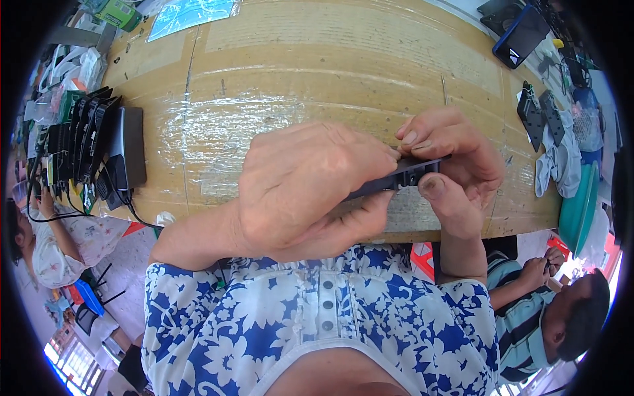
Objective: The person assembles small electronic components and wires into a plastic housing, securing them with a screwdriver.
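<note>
Both my hands meet over the near part of the table, around a dark, flat plastic device housing with a small socket-like part at its right end. My left hand is wrapped round its left side, and the palm and fingers cover most of that side. Thumb and fingertips of my right hand pinch the right end, the thumb below and the fingers on the upper edge. A thin dark edge sticks out between the right fingers. What lies inside the left grip is hidden.
On the left stand several black plastic shells beside a grey-black box with cables. A blue-edged phone lies far right, above dark flat parts, white cloth and a green basin. Co-workers sit on both sides.
</note>
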The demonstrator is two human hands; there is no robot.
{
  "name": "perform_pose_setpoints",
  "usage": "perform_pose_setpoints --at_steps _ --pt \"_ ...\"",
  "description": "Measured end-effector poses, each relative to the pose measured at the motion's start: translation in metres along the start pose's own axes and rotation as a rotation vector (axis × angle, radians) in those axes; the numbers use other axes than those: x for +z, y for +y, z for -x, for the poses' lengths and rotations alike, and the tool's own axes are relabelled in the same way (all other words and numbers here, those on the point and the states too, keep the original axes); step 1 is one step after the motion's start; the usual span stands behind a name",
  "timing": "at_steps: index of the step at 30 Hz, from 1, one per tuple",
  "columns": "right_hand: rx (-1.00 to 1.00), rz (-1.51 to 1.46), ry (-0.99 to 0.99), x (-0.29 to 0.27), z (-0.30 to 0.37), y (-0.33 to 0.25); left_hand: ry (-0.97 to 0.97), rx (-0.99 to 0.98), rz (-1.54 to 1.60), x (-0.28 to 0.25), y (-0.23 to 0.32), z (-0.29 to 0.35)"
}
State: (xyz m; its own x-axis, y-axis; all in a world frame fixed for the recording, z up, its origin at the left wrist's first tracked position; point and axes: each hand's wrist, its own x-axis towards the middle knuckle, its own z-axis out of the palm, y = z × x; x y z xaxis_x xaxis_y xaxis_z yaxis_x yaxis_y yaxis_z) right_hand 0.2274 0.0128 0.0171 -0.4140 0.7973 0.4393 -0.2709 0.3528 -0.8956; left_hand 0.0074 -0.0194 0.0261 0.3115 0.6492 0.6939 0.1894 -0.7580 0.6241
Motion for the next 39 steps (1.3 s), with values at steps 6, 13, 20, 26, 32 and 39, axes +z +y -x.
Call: perform_pose_setpoints --at_steps 6,13,20,26,32,39 --pt "-0.012 0.105 0.033 0.004 0.004 -0.007 -0.034 -0.156 -0.025 -0.005 0.012 -0.003" --pt "0.129 -0.053 0.105 0.0 0.003 0.004 -0.081 -0.689 0.383 -0.009 0.011 -0.009" --pt "0.499 -0.295 0.289 -0.007 0.001 0.013 0.081 -0.989 0.692 0.0 0.004 -0.01" --pt "0.612 -0.366 0.277 -0.006 -0.002 0.018 0.172 -1.084 0.714 0.002 0.002 -0.011" --pt "0.65 -0.387 0.265 -0.007 -0.002 0.023 0.176 -1.144 0.738 0.004 -0.004 -0.01" --pt "0.673 -0.375 0.254 -0.007 -0.005 0.026 0.174 -1.191 0.778 0.004 -0.012 -0.009"
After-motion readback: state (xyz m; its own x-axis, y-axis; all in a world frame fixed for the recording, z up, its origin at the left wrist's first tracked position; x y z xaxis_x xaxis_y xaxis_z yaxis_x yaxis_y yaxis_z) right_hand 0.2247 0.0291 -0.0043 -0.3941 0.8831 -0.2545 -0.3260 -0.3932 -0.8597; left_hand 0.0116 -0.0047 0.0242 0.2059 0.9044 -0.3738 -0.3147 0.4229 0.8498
